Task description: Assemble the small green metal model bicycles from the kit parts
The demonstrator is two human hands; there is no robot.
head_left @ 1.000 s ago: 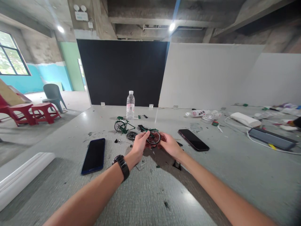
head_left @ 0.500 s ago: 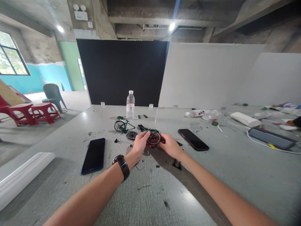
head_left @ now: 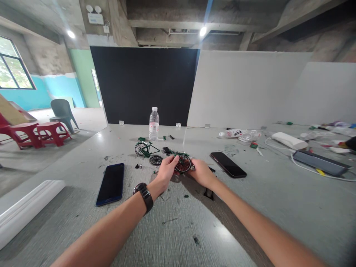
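Note:
Between my two hands is a small green model bicycle (head_left: 183, 163), with its spoked black wheel facing me. My left hand (head_left: 167, 168), below a black wristwatch, pinches it from the left with the thumb on top near the rim. My right hand (head_left: 202, 173) is closed at the wheel's right side, its fingertips partly hidden. Left of my hands stands a second green model bicycle frame (head_left: 150, 149) with only a rear wheel visible. A loose spoked wheel (head_left: 156, 160) lies flat just beside my left hand. Small dark and silvery parts (head_left: 138, 166) lie nearby.
A blue-edged phone (head_left: 110, 184) lies to the left, another phone (head_left: 228, 164) to the right. Behind the models stands a clear water bottle (head_left: 154, 124). A power strip (head_left: 321, 163), cables and a white case (head_left: 289, 141) sit at the right. Small scraps dot the table (head_left: 133, 237).
The held wheel has shifted slightly to the right and turned a little more towards me. Both hands keep nearly the same position; the things on the table stay put.

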